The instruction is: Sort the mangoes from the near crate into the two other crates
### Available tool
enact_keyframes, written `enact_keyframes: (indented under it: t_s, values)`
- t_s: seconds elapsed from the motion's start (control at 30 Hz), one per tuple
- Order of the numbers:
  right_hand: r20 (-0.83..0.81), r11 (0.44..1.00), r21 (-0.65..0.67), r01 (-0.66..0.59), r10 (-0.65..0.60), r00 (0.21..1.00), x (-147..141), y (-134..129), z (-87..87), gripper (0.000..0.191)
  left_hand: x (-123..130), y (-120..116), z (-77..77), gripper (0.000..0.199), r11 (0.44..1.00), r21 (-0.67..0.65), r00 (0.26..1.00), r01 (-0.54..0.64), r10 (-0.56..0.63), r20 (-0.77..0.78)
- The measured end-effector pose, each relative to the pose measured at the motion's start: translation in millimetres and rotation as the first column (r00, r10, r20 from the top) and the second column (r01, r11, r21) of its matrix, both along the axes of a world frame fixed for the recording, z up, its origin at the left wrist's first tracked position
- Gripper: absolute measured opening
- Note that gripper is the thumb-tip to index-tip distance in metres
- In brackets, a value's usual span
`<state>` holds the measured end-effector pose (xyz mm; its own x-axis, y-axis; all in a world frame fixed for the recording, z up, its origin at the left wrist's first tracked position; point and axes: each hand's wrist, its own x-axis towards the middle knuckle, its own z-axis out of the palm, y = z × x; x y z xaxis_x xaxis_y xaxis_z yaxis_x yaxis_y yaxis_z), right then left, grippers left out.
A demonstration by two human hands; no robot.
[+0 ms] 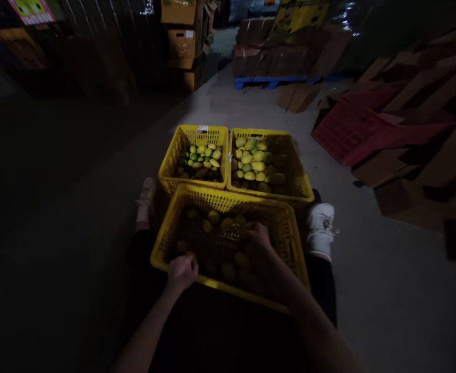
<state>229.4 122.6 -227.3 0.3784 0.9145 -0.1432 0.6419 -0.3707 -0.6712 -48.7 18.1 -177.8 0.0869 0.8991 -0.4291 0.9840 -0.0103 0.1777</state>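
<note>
A yellow plastic crate point(247, 199) stands in front of me between my legs, with dim yellow-green oval fruits point(228, 270) scattered on its slotted bottom. My left hand point(183, 272) is closed at the crate's near rim, toward its left corner; whatever it grips is hidden by the fingers. Inside the crate, my right hand point(258, 234) reaches down with bent fingers beside the fruits in the middle. Shadow hides what those fingers hold. Just beyond, a left yellow crate point(168, 163) and a right yellow crate point(300, 173) hold brighter yellow and green oval fruits of the same sort.
Red crates point(352, 127) and cardboard boxes point(402, 197) lie heaped at the right. Stacked cartons point(181, 46) rise at the back, near a loaded blue pallet point(272, 82). My white shoes point(322, 223) flank the crates on the grey floor point(368, 290).
</note>
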Motion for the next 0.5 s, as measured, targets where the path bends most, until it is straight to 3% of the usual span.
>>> enact_keyframes:
  t_s: [0.13,0.27,0.37,0.5]
  values:
    - [0.030,0.990,-0.085,-0.115,0.118,0.993,-0.8,-68.5,12.9,0.035,-0.5,2.7,6.6,0.038,0.998,-0.064,0.999,-0.021,0.019,-0.031]
    - [0.037,0.974,-0.168,-0.154,0.162,0.986,-10.1,-126.3,21.9,0.045,-5.8,6.3,-0.4,0.042,0.993,-0.115,0.999,-0.028,0.025,-0.030]
    - [0.056,0.968,-0.196,-0.156,0.170,0.984,-23.3,-149.5,28.2,0.050,-10.3,9.9,-6.5,0.045,0.989,-0.146,1.000,-0.005,0.000,-0.029]
    - [0.142,0.958,-0.257,-0.130,0.171,0.975,-41.6,-155.8,38.5,0.050,-15.9,19.1,-14.3,0.043,0.975,-0.214,0.998,0.066,-0.069,-0.007]
